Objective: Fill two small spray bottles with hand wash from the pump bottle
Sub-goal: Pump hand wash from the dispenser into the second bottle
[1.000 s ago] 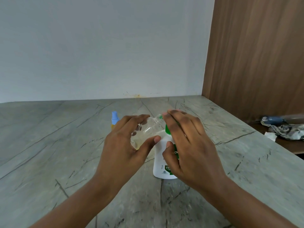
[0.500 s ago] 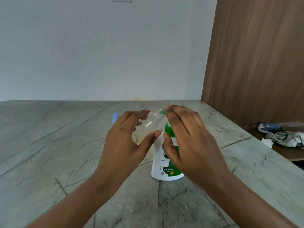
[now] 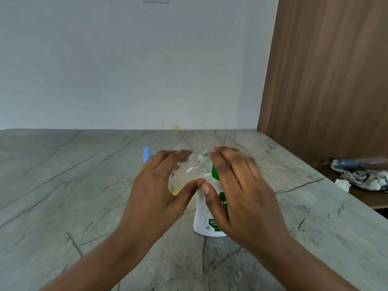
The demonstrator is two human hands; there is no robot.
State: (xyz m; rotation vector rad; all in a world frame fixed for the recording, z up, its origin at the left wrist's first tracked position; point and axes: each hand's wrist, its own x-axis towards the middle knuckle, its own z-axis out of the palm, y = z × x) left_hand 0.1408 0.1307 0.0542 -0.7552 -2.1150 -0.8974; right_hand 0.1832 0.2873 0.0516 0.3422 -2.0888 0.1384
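Bottle point(image 3: 146, 154), blue-capped, behind left hand point(image 3: 159, 185).

Pale blue wall point(image 3: 126, 64), wooden panel point(image 3: 327, 76), grey marble counter point(image 3: 52, 196)

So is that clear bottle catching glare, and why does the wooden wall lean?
Head view: yes, a white glint streaks the clear spray bottle; the wide lens likely tilts the wooden panel; soft light, no hard shadows on the counter; the cloth at far right looks smeared.
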